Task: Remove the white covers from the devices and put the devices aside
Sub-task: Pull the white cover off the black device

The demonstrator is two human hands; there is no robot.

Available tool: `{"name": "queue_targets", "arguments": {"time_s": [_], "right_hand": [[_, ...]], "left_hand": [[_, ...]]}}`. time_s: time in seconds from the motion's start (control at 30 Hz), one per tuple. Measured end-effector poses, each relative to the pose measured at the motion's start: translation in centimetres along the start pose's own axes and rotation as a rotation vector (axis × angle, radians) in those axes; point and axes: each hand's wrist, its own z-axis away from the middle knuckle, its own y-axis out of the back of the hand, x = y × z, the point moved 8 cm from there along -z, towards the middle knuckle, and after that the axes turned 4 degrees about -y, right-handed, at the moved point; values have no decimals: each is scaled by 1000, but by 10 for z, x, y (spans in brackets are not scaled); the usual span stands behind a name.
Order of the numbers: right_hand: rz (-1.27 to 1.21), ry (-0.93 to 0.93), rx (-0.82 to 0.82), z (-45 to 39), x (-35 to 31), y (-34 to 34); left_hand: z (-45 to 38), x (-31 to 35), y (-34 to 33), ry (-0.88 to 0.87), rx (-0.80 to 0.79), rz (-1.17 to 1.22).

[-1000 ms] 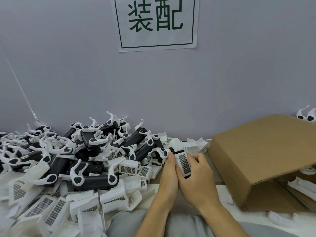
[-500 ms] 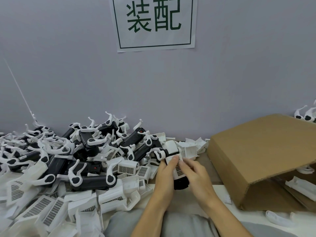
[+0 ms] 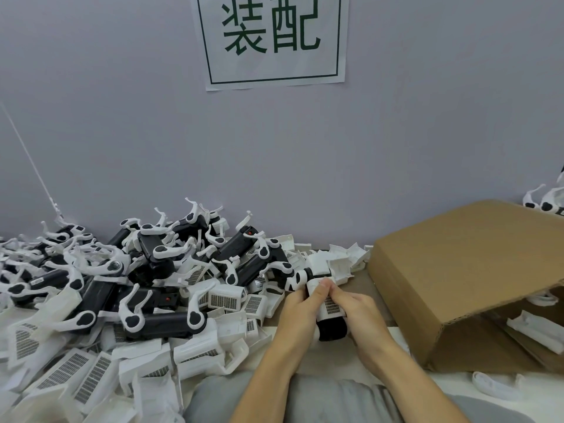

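Observation:
Both hands hold one black device [image 3: 332, 329] in front of me at the table's near edge. A white cover [image 3: 328, 302] with a dark grid patch sits over its far part, and the black body sticks out below. My left hand [image 3: 300, 311] grips the device from the left, thumb on the cover's top. My right hand [image 3: 357, 309] grips it from the right, thumb meeting the left one on the cover. A white curved arm [image 3: 297, 279] of the device shows past my left fingers.
A big heap of black devices [image 3: 171, 270] with white arms fills the left of the table. Loose white covers [image 3: 91, 370] lie in front of it. A tipped cardboard box [image 3: 464, 270] stands at the right, white parts [image 3: 534, 331] inside it. Behind is a grey wall with a sign [image 3: 271, 38].
The white cover has slid up the device, baring more of the black body below. Both thumbs have come together on the cover, and the hands have shifted slightly nearer.

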Motion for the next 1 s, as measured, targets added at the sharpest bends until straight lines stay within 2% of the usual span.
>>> {"name": "queue_targets", "arguments": {"time_s": [0.1, 0.2, 0.33, 0.47, 0.7, 0.87, 1.0], "right_hand": [[-38, -4, 0, 0, 1, 0], [-21, 77, 92, 1, -5, 5], [-59, 209, 136, 5, -15, 8], [-132, 142, 88, 4, -12, 4], [-103, 88, 120, 2, -7, 5], [-114, 84, 126, 1, -5, 7], [-148, 84, 126, 0, -3, 6]], "left_hand": [[-1, 5, 1, -31, 12, -64], [1, 10, 2, -91, 32, -128], [2, 12, -1, -125, 32, -44], [1, 10, 0, -140, 50, -2], [2, 13, 8, -121, 122, -74], [2, 12, 11, -110, 130, -111], [3, 11, 4, -89, 94, -45]]}}
